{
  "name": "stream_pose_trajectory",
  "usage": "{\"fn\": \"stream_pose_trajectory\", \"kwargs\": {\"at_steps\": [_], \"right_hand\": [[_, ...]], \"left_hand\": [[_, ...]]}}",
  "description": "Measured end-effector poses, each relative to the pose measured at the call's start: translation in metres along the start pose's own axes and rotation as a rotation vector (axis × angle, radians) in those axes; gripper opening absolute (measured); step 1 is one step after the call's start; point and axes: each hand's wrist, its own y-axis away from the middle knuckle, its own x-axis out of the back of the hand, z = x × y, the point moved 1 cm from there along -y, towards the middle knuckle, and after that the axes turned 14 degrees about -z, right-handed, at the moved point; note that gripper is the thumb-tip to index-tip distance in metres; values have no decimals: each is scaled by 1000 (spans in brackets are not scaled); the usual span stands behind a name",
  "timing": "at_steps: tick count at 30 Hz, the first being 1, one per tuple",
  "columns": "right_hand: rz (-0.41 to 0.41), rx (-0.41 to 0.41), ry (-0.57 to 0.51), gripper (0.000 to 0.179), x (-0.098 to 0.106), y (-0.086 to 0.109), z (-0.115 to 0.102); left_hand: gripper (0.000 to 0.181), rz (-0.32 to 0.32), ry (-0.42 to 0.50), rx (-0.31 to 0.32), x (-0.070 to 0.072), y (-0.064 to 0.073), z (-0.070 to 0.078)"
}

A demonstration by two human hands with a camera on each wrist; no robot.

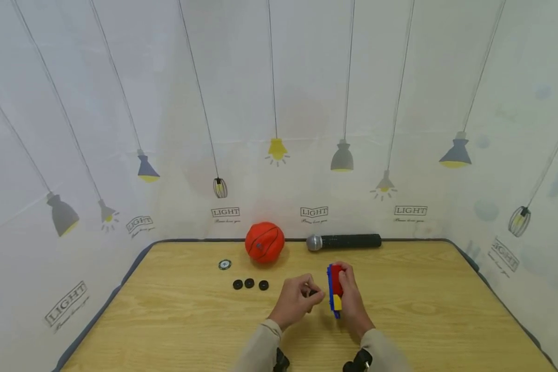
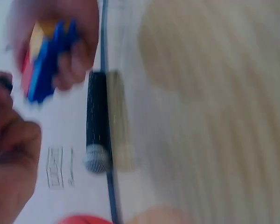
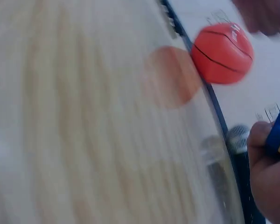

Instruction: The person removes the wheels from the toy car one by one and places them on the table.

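My right hand grips a toy block car in red, blue and yellow, tipped on its side with its blue base facing left. In the left wrist view the car's blue studded side is blurred. Just left of it, my left hand pinches a small black wheel, mostly hidden by the fingers. A narrow gap separates the wheel from the car. Three similar black wheels lie on the wooden table, to the left of my left hand.
Behind the wheels sits a red ball with black lines. A microphone lies along the table's back edge. The poker chip rests left of the ball. A pale curtain printed with lamps surrounds the table.
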Motion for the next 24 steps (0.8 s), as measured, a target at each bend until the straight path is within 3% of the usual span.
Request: {"fn": "stream_pose_trajectory", "kwargs": {"at_steps": [5,11,17,24], "right_hand": [[11,-38,-69,42,13,4,-6],[-1,-9,-86,43,20,7,-13],[2,7,-77,42,20,7,-12],[10,-9,-69,43,21,7,-10]], "left_hand": [[20,-13,129,46,29,7,-11],[28,-7,157,78,55,12,-16],[32,22,160,156,67,17,-19],[32,79,168,283,69,20,-26]]}}
